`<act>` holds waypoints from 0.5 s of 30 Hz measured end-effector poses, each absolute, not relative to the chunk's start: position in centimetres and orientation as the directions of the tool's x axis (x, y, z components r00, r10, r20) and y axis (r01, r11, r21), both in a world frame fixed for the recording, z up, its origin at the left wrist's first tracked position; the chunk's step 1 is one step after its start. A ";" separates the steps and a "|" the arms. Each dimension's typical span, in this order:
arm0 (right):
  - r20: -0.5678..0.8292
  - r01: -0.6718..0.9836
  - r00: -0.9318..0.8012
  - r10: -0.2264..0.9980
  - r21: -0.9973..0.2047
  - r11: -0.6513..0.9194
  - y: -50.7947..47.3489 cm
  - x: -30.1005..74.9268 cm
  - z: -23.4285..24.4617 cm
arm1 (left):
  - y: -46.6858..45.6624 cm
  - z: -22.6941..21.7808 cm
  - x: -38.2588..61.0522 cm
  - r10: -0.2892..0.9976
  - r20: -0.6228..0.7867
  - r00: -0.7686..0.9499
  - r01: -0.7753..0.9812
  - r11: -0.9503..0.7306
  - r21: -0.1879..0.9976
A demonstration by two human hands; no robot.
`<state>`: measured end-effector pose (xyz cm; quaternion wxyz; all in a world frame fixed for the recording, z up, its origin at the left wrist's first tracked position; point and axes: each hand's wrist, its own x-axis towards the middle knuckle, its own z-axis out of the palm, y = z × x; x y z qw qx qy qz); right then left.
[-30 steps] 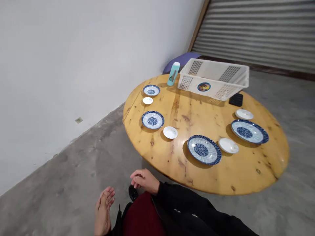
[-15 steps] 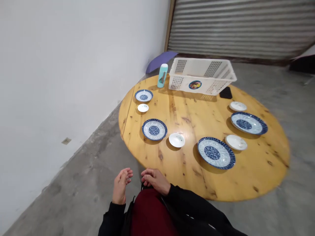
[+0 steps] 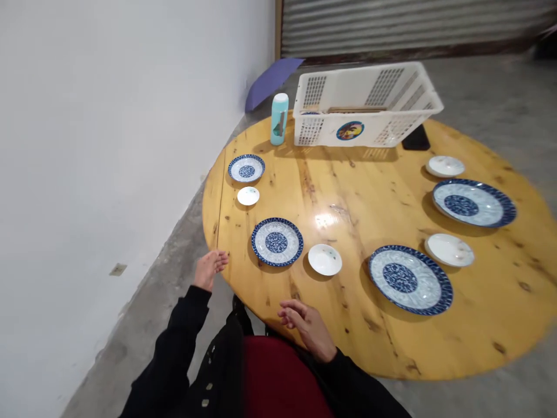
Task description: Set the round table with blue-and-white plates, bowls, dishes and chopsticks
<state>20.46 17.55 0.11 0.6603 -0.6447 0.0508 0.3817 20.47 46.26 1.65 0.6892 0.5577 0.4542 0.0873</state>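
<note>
A round wooden table (image 3: 374,191) carries several blue-patterned plates and small white dishes. My left hand (image 3: 209,268) reaches out at the table's left edge, fingers loosely apart, holding nothing, close to a blue plate (image 3: 277,241). Over the near rim my right hand (image 3: 304,323) hovers with its fingers relaxed and empty. A small white dish (image 3: 325,259) sits just beyond it. Another blue plate (image 3: 410,279) lies to the right.
A white plastic basket (image 3: 363,104) stands at the far side with a teal bottle (image 3: 279,119) left of it and a dark object (image 3: 416,139) at its right. A white wall runs along the left. A purple sheet (image 3: 270,82) lies on the concrete floor.
I have come closer to the table. My left hand moved up and forward to the table's left edge. The right hand shifted right, over the near rim.
</note>
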 end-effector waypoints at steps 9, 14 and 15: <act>-0.647 -0.647 0.761 0.051 -0.762 -0.032 20.4 20.4 0.3 | 56.4 0.5 38.2 0.568 -0.509 0.647 0.386 0.331 0.861; -0.668 -0.666 0.738 -0.097 -0.744 0.054 24.2 19.7 1.0 | 59.3 -0.1 46.4 0.511 -0.513 0.689 0.418 0.298 0.858; -0.672 -0.667 0.729 -0.131 -0.740 0.080 24.9 19.7 1.2 | 59.4 0.0 47.6 0.481 -0.508 0.714 0.422 0.283 0.861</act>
